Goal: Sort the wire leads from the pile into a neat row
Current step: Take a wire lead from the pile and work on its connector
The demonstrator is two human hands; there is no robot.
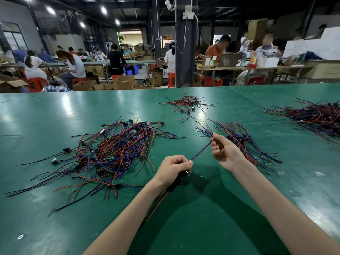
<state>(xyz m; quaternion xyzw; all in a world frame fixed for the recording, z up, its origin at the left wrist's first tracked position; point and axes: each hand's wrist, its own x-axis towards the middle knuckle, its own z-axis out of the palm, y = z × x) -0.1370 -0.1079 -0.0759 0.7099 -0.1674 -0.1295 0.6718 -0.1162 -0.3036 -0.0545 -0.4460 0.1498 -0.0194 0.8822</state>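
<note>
Left hand and right hand each pinch one blue wire lead. A tangled pile lies to the left and a fanned bundle just behind the right hand, on the green worktop.

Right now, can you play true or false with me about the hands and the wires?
1. The left hand and right hand hold one lead stretched between them. True.
2. The big pile lies right of the right hand. False: it lies left of the left hand.
3. The table is red. False: it is green.
4. A red wire hangs down below the left hand. True.
</note>
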